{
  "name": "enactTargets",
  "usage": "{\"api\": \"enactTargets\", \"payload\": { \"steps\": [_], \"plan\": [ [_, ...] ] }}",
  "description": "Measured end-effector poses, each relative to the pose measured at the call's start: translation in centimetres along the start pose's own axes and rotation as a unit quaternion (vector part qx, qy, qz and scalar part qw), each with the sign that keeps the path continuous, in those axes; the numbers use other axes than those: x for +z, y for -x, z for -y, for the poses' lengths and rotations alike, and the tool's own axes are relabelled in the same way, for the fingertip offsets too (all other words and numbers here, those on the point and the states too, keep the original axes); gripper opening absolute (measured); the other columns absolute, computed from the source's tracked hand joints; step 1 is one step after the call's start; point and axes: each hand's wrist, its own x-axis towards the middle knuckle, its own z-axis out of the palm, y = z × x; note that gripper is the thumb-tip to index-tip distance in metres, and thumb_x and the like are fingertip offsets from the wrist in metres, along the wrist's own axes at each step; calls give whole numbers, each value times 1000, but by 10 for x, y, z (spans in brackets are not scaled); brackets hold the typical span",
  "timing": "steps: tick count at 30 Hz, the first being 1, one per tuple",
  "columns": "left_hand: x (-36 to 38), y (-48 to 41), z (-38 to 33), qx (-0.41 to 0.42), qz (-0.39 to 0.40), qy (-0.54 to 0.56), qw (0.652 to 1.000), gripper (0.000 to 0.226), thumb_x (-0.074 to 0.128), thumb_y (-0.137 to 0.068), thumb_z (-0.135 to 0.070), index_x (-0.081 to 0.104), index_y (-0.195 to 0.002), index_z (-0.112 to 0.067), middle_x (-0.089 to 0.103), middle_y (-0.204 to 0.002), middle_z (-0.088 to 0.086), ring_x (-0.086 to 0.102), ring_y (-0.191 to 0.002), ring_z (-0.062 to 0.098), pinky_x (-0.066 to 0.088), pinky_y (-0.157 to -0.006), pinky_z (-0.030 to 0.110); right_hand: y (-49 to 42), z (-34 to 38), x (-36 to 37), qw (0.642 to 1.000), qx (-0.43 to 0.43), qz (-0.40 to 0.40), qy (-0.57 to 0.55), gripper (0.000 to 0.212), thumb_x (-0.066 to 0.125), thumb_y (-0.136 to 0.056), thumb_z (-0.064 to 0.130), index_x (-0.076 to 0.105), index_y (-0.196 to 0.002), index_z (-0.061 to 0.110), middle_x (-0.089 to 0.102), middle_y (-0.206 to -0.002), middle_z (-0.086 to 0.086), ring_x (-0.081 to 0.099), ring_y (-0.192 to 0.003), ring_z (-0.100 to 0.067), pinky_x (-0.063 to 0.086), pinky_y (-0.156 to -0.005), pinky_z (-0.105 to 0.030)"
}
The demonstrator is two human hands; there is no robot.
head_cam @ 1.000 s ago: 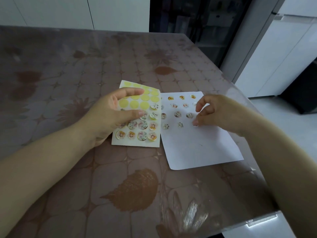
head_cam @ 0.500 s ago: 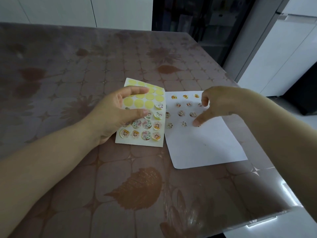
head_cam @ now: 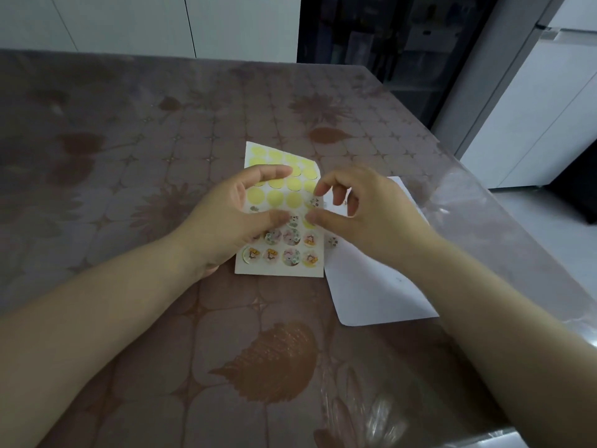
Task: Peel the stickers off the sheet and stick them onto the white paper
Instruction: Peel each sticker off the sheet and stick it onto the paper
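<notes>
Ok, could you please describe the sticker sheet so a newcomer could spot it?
On the brown table two sheets lie side by side. The sticker sheet is the left one, under the left hand. Unlike the white paper beside it, it bears yellow circles above and picture stickers below.

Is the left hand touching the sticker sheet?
Touching. The head view shows the left hand lying on the sticker sheet, its thumb flat against the sheet with no gap under it.
</notes>
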Motion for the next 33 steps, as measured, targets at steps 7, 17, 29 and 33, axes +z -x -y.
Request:
{"api": "enactTargets", "payload": {
  "steps": [7,17,29,33],
  "plan": [
    [-1,-2,2,21,9,-19,1000,50,67,-84,-3,59,-122,-35,52,-132,-16,59,-116,7,54,-91,32,-3,-4,7,992,43,-69,-102,8,63,-86,25,71,-86,26,60,-78,13,48,-58,-3,39,-55,-10],
    [-2,-2,3,27,28,-8,999,69,71,-75,-19,44,-120,-65,42,-147,-12,41,-136,15,38,-109,43,8,-17,-35,957,130,-52,-256,8,71,-79,18,73,-82,26,74,-72,10,67,-69,-2,49,-65,-12],
    [0,1,-2,-12,-34,-15,999,50,49,-73,-32,55,-117,-55,54,-132,4,57,-119,21,44,-102,49,35,-61,-63,952,253,24,-170,20,80,-67,21,73,-85,25,74,-72,0,69,-78,-20,55,-78,-29],
    [1,1,-1,-5,-56,-4,998,55,46,-85,-10,55,-116,-55,60,-125,3,61,-113,27,48,-98,52,36,-63,-59,949,264,21,-171,6,73,-76,13,71,-73,18,73,-69,1,66,-63,-5,50,-62,-15]
  ]
}}
